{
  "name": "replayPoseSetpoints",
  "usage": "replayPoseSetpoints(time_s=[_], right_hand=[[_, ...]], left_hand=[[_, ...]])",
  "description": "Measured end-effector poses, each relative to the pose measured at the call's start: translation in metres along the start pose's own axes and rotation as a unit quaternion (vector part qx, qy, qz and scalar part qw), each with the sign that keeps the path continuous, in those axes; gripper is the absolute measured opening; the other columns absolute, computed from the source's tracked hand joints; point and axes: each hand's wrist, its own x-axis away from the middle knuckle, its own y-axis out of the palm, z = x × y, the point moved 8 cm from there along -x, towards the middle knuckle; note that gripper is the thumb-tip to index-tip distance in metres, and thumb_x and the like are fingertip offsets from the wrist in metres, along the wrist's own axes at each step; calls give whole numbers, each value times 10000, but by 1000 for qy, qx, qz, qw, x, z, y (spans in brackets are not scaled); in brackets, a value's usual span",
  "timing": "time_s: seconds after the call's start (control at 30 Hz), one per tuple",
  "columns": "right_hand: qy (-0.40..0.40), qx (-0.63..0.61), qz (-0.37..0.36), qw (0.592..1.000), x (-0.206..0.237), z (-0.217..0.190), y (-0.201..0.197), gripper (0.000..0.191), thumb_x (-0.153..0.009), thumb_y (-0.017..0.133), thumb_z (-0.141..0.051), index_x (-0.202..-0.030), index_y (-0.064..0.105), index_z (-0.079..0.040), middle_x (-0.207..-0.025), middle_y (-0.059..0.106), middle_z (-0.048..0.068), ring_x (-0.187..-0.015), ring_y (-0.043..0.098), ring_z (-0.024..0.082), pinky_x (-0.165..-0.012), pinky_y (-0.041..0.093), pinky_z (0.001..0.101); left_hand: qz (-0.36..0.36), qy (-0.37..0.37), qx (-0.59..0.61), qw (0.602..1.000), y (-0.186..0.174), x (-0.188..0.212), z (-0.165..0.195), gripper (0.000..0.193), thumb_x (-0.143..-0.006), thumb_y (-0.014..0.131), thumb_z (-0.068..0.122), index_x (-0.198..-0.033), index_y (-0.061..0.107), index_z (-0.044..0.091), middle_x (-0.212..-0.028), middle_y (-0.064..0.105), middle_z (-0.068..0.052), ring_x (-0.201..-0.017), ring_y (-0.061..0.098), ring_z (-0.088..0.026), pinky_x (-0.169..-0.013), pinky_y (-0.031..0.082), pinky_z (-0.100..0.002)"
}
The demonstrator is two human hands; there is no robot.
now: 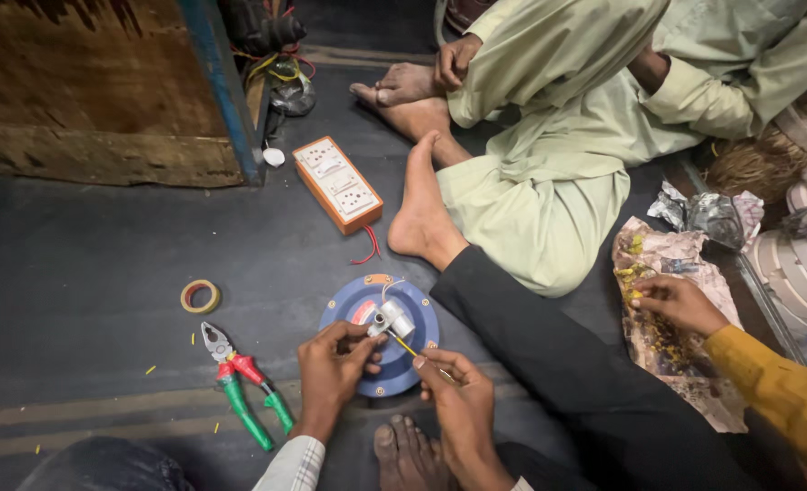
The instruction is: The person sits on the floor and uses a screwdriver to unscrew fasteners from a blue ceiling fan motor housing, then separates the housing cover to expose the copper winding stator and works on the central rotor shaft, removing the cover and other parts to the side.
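A round blue plate (422, 314) with a small orange tab at its far edge lies on the dark floor in front of me. My left hand (331, 373) pinches a small silver-white part (392, 320) over the plate. My right hand (461, 395) holds a thin yellow-shafted screwdriver (403, 345) whose tip meets that part. A thin white wire curls up from the part. My bare toes (408, 455) show below the plate.
Green and red pliers (244, 382) lie left of my hands, with a yellow tape roll (200, 295) beyond. An orange switch box (338, 184) lies farther off. A person in pale green sits cross-legged ahead. A hand in a yellow sleeve (681, 305) rests on crumpled paper at the right.
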Motion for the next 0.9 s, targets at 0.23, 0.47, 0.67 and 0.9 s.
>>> replayPoseSetpoints(time_s=[0.23, 0.47, 0.67, 0.9], right_hand=[[0, 7, 11, 1000, 7, -3, 1, 257, -775, 810, 26, -1025, 749, 46, -906, 759, 100, -692, 635, 121, -577, 489, 253], [-21, 6, 3, 1000, 4, -7, 4, 254, -771, 804, 38, -1018, 744, 49, -935, 764, 111, -740, 675, 125, -593, 520, 260], [7, -7, 11, 1000, 4, -1, 3, 255, -784, 802, 15, -1031, 744, 45, -918, 755, 102, -713, 656, 123, -597, 514, 258], [37, -33, 12, 999, 7, 4, 6, 245, -813, 792, -14, -1046, 737, 39, -867, 724, 87, -653, 617, 133, -590, 500, 258]], left_hand=[[-7, -3, 6, 1000, 0, 1, 1, 134, -838, 733, -45, -965, 735, -84, -869, 806, -142, -696, 788, -160, -553, 640, -294], [-11, -12, 35, 999, 1, 1, 1, 122, -859, 716, -45, -972, 729, -89, -881, 811, -145, -692, 774, -160, -548, 663, -287], [-10, -27, 32, 999, 1, 2, -1, 124, -859, 716, -43, -976, 728, -81, -880, 811, -145, -691, 767, -164, -550, 660, -287], [-12, -11, 25, 1000, 1, 2, 3, 115, -856, 725, -38, -960, 733, -88, -873, 815, -141, -695, 781, -158, -553, 663, -278]])
